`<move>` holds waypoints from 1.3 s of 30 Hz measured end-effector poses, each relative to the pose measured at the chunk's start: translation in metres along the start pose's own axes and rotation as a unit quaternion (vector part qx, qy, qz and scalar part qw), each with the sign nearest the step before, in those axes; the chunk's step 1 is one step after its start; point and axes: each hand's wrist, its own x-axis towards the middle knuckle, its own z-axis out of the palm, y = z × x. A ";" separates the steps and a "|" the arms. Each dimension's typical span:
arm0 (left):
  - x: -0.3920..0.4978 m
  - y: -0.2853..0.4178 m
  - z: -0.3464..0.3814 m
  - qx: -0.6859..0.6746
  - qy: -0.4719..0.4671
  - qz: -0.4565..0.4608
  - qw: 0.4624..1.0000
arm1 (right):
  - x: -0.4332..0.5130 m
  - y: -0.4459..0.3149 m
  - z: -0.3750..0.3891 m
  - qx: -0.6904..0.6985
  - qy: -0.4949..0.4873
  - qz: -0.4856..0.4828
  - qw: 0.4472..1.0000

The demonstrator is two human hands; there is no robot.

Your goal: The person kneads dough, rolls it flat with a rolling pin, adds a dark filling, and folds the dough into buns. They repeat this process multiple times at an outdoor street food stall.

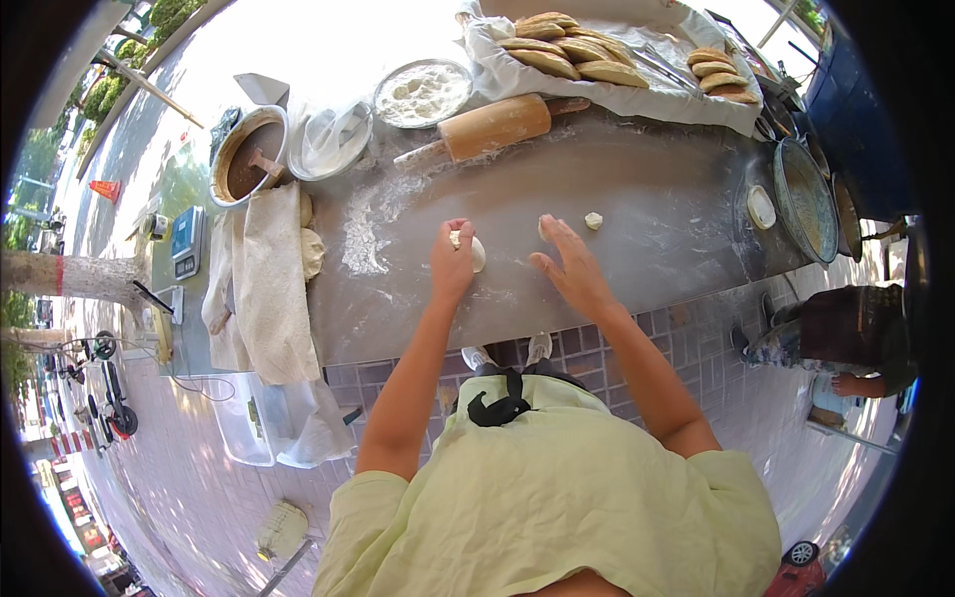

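Observation:
My left hand [453, 263] is closed around a piece of white dough [478, 255], which shows at both sides of the fingers above the metal worktop [522, 298]. To its right my right hand [573, 270] is spread flat with fingers apart; a bit of dough shows at its fingertips, and whether it touches them I cannot tell. A small dough lump [594, 221] lies just right of those fingertips. Beyond the hands rests a wooden rolling pin [496, 128]. At the left, larger dough [312, 254] shows from under a beige cloth [276, 283].
Along the far edge stand a bowl of flour [423, 93], a pot of brown paste [254, 153] and a cloth-lined tray [671, 112] of flatbreads [574, 48]. A digital scale [186, 240] is at left, a round metal pan [806, 200] at right. Another person [843, 328] stands beyond the right end.

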 end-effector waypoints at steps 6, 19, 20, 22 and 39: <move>-0.058 0.032 -0.045 -0.417 0.035 -0.133 0.898 | 0.027 -0.003 -0.005 -0.245 0.024 0.078 0.966; -0.120 0.073 -0.152 -0.133 0.185 -0.106 0.968 | 0.129 -0.092 0.214 -0.057 0.047 -0.311 0.948; -0.119 0.069 -0.157 -0.161 0.203 -0.109 0.960 | 0.139 -0.094 0.227 -0.078 0.049 -0.342 0.935; -0.121 0.048 -0.163 -0.168 0.229 -0.097 0.954 | 0.150 -0.133 0.222 -0.062 0.020 -0.339 0.939; -0.063 0.006 -0.122 -0.196 0.158 -0.063 0.966 | 0.147 -0.105 0.163 -0.082 0.064 -0.045 0.994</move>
